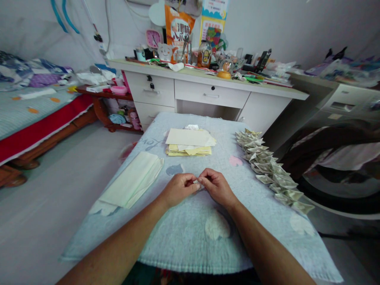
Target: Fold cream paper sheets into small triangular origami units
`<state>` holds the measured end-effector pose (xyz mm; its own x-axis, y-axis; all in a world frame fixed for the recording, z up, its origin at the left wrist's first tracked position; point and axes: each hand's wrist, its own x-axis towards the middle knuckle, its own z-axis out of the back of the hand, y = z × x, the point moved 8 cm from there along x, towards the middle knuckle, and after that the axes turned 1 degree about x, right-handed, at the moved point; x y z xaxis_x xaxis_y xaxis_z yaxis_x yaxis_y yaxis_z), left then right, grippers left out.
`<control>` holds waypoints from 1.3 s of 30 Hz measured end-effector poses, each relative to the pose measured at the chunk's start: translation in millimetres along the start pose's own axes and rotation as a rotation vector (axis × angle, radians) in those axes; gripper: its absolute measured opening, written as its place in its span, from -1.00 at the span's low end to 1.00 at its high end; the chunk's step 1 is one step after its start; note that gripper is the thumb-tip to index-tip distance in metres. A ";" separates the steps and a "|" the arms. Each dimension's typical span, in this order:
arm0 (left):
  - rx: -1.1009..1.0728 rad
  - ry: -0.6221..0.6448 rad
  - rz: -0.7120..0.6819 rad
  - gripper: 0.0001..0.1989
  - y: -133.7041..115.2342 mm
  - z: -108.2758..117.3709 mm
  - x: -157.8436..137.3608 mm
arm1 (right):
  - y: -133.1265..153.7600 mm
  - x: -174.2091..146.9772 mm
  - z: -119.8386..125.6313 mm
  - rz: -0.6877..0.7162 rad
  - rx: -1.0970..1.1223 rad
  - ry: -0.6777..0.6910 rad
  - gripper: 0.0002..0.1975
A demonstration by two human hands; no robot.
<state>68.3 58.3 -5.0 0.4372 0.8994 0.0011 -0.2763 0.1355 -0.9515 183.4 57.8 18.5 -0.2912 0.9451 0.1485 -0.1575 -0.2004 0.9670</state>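
Over the middle of the cloth-covered table point(190, 221), my left hand point(181, 189) and my right hand point(216, 186) meet with fingertips pinched together. Between them is a small piece of whitish paper point(196, 181), mostly hidden by the fingers; its folded shape cannot be made out. Beyond my hands lies a stack of cream and yellow paper sheets point(189, 137). Left of my left hand rests a pile of long pale-green paper point(132, 178). To the right, folded paper pieces with pointed tips point(267, 164) stand nested in a long slanting row.
A white desk point(154, 89) stands behind the table, crowded with a honey-coloured jar point(204, 55), an orange bag point(178, 31) and a pink clock point(153, 38). A front-loading washing machine point(341, 105) is close on the right. At left are a bed point(38, 107) and a low wooden shelf point(102, 103).
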 end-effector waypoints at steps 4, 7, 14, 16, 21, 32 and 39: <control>-0.069 -0.004 0.022 -0.74 -2.5 2.5 0.0 | -3.5 -0.6 -1.8 -0.040 0.101 0.033 -0.74; -0.154 -0.044 0.052 -0.77 0.0 5.8 1.1 | -7.2 -0.5 -1.7 -0.040 0.212 0.036 -0.77; -0.222 -0.127 0.039 -0.76 1.9 9.2 1.3 | -10.6 3.4 -0.7 0.016 0.136 0.016 -0.84; -0.092 -0.138 -0.005 -0.84 -1.6 10.0 -0.3 | -11.5 4.4 -0.1 0.019 0.051 0.015 -0.88; 0.303 -0.172 -0.125 -0.83 -13.7 11.3 -3.9 | -12.4 4.3 3.3 0.025 -0.160 0.016 -0.96; 0.521 -0.104 -0.200 -0.77 -11.5 5.6 -3.5 | -4.3 0.6 6.9 0.102 -0.505 0.064 -0.71; 0.580 -0.119 -0.219 -0.81 -10.1 6.2 -4.4 | -7.1 -0.9 8.7 0.096 -0.492 0.117 -0.68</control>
<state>63.9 55.6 6.6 0.4477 0.8605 0.2432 -0.6249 0.4955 -0.6033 193.0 60.6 13.3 -0.4258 0.8867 0.1802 -0.5421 -0.4095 0.7338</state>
